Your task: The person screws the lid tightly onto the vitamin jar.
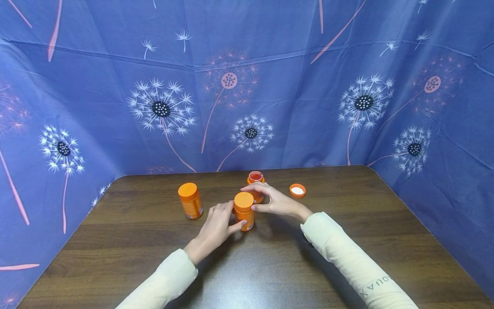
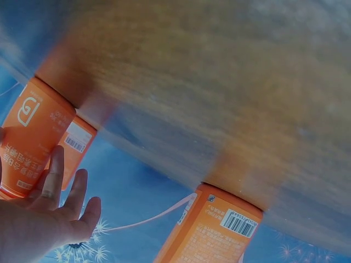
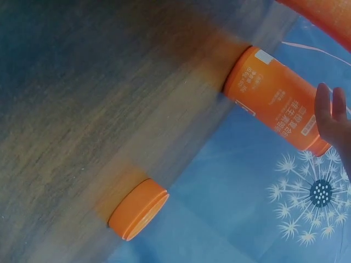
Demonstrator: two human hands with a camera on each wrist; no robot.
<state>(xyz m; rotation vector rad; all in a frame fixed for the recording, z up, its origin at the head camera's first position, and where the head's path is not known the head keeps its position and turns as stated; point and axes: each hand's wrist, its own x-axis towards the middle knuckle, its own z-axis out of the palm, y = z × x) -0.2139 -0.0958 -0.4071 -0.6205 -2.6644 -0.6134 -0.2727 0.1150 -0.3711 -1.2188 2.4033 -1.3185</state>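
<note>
One capped orange vitamin jar (image 1: 244, 211) stood upright near middle of wooden table (image 1: 270, 274). Left hand (image 1: 217, 223) grasped it from left side; right hand (image 1: 275, 201) curved round lid (image 1: 244, 198), whether gripping, could not tell. Steady low hold seemed best, right hand clear of uncapped jar (image 1: 257, 197) just behind. Loose cap (image 1: 298, 190) lay upturned to right.

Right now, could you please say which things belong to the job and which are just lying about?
Likely job things:
capped vitamin bottle in left hand
uncapped vitamin bottle behind it
upturned orange cap
capped orange bottle at left

Just background:
dandelion-print cloth
wooden table
</note>
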